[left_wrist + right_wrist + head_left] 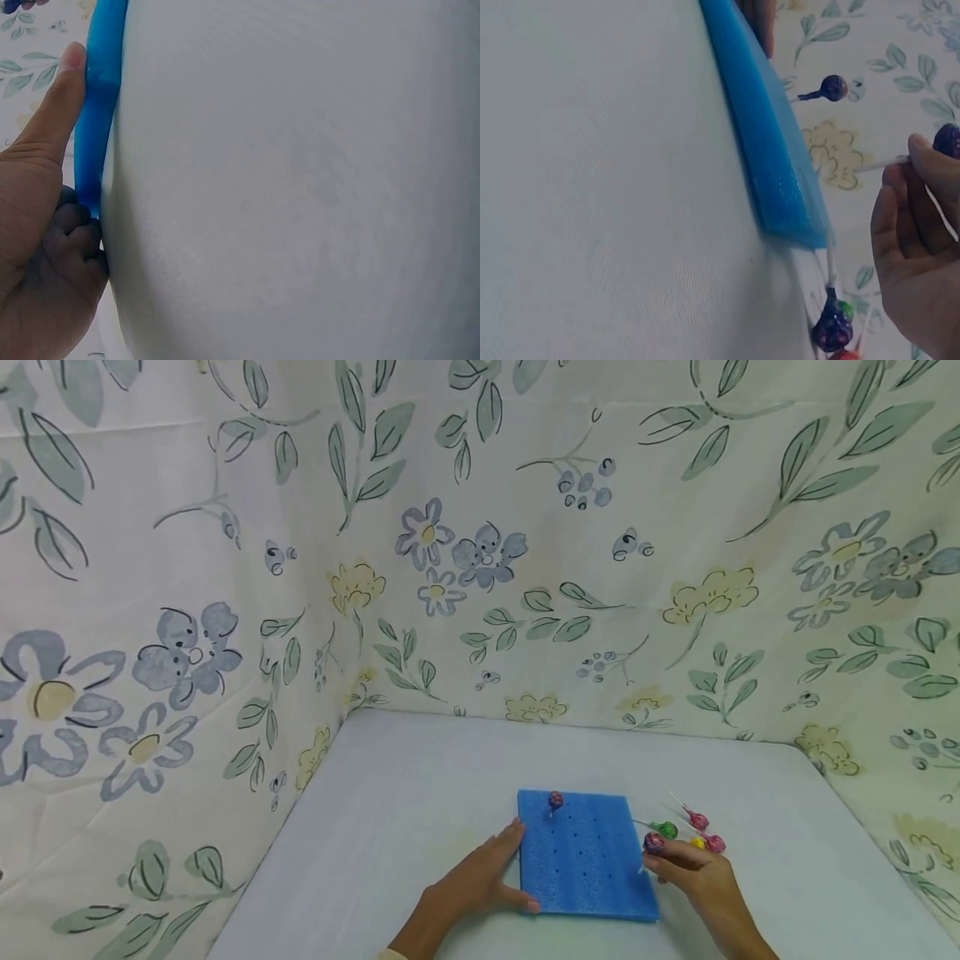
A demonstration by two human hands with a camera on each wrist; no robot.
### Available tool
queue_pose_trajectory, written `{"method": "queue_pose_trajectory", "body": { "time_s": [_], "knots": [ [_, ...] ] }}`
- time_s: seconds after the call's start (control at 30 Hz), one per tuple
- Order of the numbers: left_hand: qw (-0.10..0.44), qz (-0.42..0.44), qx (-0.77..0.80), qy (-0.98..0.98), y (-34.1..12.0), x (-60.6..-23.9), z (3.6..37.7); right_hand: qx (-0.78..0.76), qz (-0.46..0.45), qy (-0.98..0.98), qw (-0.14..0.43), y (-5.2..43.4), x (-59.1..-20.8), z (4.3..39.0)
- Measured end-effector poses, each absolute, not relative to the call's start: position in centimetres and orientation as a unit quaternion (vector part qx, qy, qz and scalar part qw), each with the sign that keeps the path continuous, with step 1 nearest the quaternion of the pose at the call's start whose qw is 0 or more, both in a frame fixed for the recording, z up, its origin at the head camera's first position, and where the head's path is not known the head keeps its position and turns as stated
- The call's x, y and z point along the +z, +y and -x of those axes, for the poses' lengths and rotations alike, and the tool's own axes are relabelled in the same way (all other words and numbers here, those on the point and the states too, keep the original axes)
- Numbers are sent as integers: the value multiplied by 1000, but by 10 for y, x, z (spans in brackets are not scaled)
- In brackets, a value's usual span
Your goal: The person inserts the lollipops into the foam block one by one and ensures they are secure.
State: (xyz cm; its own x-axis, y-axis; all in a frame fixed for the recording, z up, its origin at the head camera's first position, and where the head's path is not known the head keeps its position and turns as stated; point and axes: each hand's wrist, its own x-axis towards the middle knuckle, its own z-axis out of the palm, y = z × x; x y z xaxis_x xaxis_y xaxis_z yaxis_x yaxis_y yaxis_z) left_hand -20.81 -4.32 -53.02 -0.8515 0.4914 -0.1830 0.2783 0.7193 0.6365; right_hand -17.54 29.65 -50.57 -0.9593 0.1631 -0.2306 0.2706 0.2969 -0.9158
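A blue foam board [581,856] dotted with small holes lies on the white table. One dark-wrapped lollipop [556,800] stands upright in a hole near the board's far left corner. My left hand [480,877] rests against the board's left side, fingers along the edge and thumb at the near left corner; the left wrist view shows that thumb [67,90] along the blue edge. Above the board's right edge, my right hand [693,872] pinches the white stick of another dark-wrapped lollipop [654,843]. Its stick points toward the board in the right wrist view, with the tip apart from the foam.
To the right of the board lie several lollipops: a green one [667,831], a red one [698,820], a pink one [715,843] and a yellow one [698,842] partly behind my right hand. A dark-wrapped one [832,326] shows low in the right wrist view. Flowered cloth [487,635] walls the table.
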Motion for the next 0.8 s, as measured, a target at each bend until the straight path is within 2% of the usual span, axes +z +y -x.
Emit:
{"method": "queue_pose_trajectory", "body": {
  "time_s": [0.8],
  "knots": [
    [167,-216,304,913,-45,-539,211,-614,-61,787,16,249,-512,196]
  ]
}}
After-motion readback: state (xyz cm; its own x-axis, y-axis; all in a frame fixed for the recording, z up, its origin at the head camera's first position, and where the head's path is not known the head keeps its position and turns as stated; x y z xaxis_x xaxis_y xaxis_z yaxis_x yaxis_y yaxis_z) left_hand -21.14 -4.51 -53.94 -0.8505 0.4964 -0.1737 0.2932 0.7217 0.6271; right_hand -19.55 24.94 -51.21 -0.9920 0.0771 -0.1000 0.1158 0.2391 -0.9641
